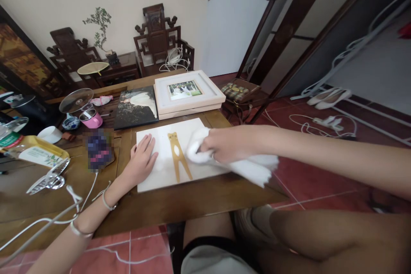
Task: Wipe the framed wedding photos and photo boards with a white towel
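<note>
On the table [154,206], the white board [163,169] is pressed under the left hand [141,162], fingers slightly apart, and a white cloth [248,171] is clutched in the right hand [223,143], with work judged unfinished, its remainder unclear.

Brown wood gleams across the table [144,212]; near its right edge, soft, matt white cloth [252,172] crumples against a smooth white board [163,160]! Clear plastic shines on the bottle [41,153], and dark, polished wood frames the tall chair [286,30].
</note>
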A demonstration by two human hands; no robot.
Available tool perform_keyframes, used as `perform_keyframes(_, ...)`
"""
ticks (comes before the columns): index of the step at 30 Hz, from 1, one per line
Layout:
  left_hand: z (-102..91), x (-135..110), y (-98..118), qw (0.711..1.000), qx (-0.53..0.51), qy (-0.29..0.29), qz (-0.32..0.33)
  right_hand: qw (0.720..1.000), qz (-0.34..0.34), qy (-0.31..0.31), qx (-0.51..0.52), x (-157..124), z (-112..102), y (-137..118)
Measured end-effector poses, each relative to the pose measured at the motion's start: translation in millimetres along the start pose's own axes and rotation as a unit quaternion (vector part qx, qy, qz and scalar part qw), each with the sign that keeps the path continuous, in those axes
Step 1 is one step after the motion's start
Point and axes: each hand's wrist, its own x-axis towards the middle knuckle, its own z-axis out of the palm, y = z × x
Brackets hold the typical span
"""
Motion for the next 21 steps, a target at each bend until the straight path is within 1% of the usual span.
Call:
perform_keyframes(2,-0.7,0,1,1.0,0.001,0.001,-0.003,0.997,0.037,0.051,-0.04,12,9,15)
perform_keyframes(3,-0.8,0,2,1.0,0.002,0.001,-0.004,0.994,0.044,0.08,-0.057,19,17,22)
perform_keyframes(5,0.3,1,2,1.0,0.004,0.001,-0.005,0.985,0.037,0.139,-0.092,33,34,31)
perform_keyframes(7,2.7,2,2,1.0,0.005,0.001,-0.002,0.975,0.01,0.176,-0.135,43,52,33)
perform_keyframes(10,6.2,3,1,1.0,0.004,0.0,-0.001,0.965,-0.034,0.191,-0.177,42,70,18)
perform_keyframes(13,6.5,5,3,1.0,0.003,-0.001,-0.006,0.962,-0.081,0.182,-0.187,27,79,-8)
perform_keyframes(16,4.4,7,7,1.0,0.005,0.001,-0.003,0.944,-0.176,0.179,-0.213,12,90,-32)
perform_keyframes(18,3.4,8,8,1.0,0.009,0.002,-0.002,0.927,-0.221,0.2,-0.23,9,98,-39)
perform_keyframes(19,3.2,8,9,1.0,0.011,0.001,-0.003,0.921,-0.229,0.215,-0.229,10,101,-39)
perform_keyframes(21,3.0,8,8,1.0,0.015,-0.001,-0.002,0.92,-0.222,0.243,-0.214,16,103,-35)
